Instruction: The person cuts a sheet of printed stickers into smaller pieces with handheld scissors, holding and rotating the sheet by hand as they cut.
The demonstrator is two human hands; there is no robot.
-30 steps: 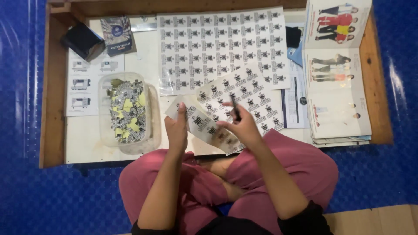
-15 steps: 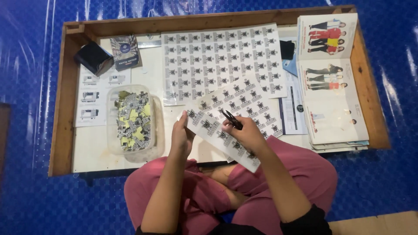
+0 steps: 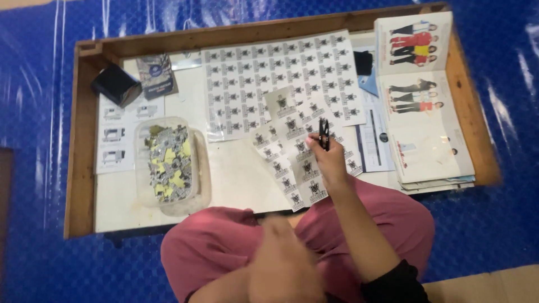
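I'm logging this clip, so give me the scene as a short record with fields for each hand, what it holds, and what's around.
right hand: holds black snips over a cut label strip
left hand: blurred, near the lap, off the table; grip unclear
label sheet: flat on the table
tub: clear, full of cut labels
booklets: stacked at the table's right

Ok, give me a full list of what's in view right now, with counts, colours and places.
Low table: one, brown wooden rim, white top, on blue floor.
Large label sheet: one, white with dark prints, table centre back.
Cut label strips: several, white, front centre, under the right hand.
Plastic tub: one, clear, grey and yellow scraps inside, left front.
Black box: one, back left.
Booklet: one, grey-blue, beside the box.
Clothing catalogues: a stack, white, right side.
Snips: one, black, in the right hand.
Right hand: over the strips.
Left hand: blurred, over the lap.
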